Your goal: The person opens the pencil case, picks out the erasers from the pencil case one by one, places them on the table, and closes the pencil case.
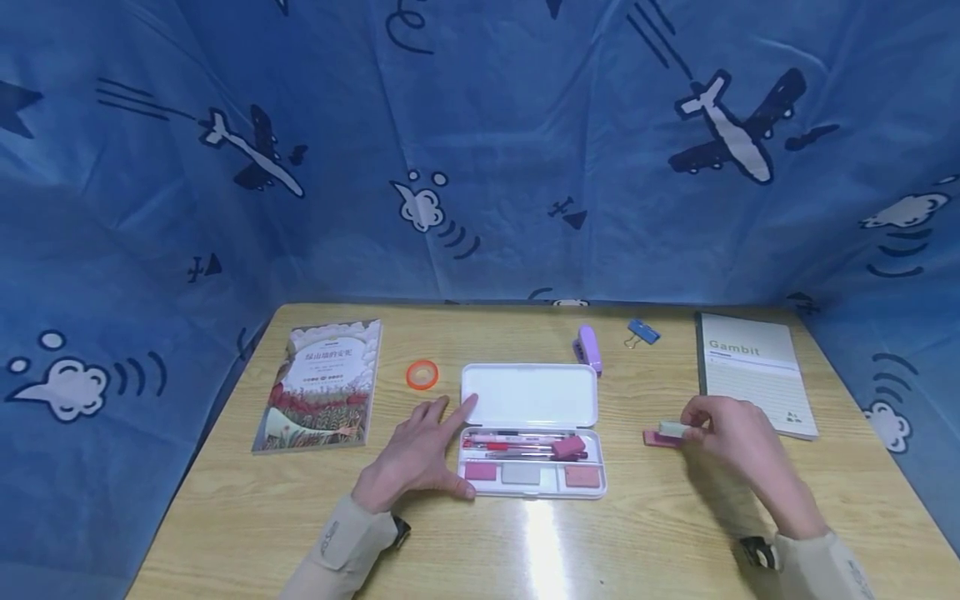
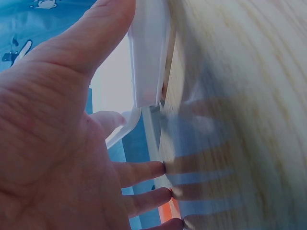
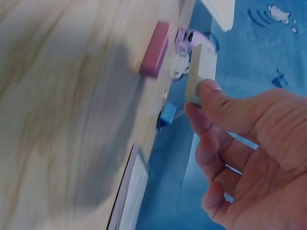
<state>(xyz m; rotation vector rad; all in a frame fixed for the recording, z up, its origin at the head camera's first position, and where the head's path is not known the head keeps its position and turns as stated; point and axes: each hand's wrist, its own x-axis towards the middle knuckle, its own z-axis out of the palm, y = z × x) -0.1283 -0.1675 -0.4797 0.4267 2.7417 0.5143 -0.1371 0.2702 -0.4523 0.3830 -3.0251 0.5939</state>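
Note:
My right hand point(image 1: 738, 433) pinches a pale grey-green eraser point(image 3: 203, 64) between thumb and fingertips. In the right wrist view it is held off the table, beside a pink eraser point(image 3: 156, 50) lying on the wood. Left of it, an open white pencil case point(image 1: 532, 393) lies with its lid folded back. My left hand point(image 1: 416, 454) spreads its fingers at the case's left side, thumb along the near left corner and index finger by the lid. Inside the case are several pens point(image 1: 517, 445), a dark pink eraser point(image 1: 567, 447) on top of them, and a front row with a magenta eraser point(image 1: 480, 472), a grey eraser point(image 1: 521, 473) and a salmon-pink eraser point(image 1: 582, 476).
A book point(image 1: 322, 383) lies at the left, with a roll of orange tape point(image 1: 422, 375) beside it. Behind the case stands a purple stapler point(image 1: 588, 348). A blue binder clip point(image 1: 643, 332) and a notebook point(image 1: 756, 371) are at the right. A blue curtain point(image 1: 480, 167) hangs behind the table.

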